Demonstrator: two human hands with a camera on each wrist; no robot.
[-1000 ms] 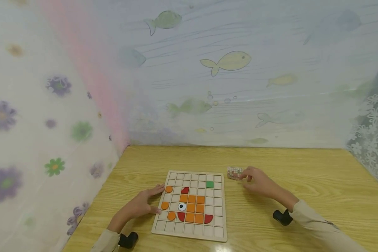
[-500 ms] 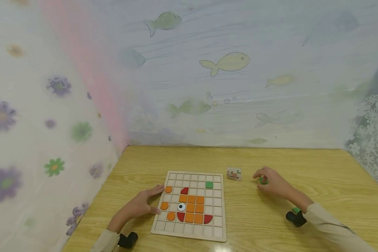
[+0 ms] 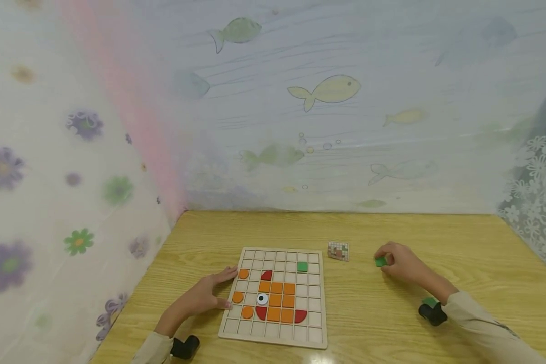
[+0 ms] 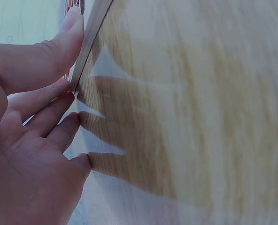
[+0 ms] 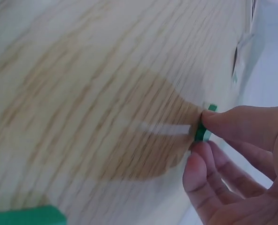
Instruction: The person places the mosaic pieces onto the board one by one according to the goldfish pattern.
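Observation:
My right hand (image 3: 404, 262) pinches a small green tile (image 3: 380, 262) between thumb and fingers, close over the table right of the small picture card (image 3: 338, 251). The right wrist view shows the thumb and fingertips at the edges of this green tile (image 5: 205, 124). My left hand (image 3: 205, 294) rests at the left edge of a wooden grid board (image 3: 273, 342), thumb and fingers stretched along its rim. Set in the board are orange squares (image 3: 276, 301), orange discs (image 3: 238, 297), red quarter-round pieces (image 3: 301, 316), a white eye disc (image 3: 263, 299) and one green square (image 3: 302, 266).
Another green piece (image 3: 429, 302) lies on the wooden table (image 3: 364, 323) beside the right wrist, partly hidden by the black wrist camera (image 3: 433, 314). A fish-patterned wall covering (image 3: 273, 126) closes off the table's far edge; a flowered one (image 3: 73, 212) stands at the left.
My right hand has moved right, from the picture card to the green tile, which it now pinches. The left hand and the board stay where they were.

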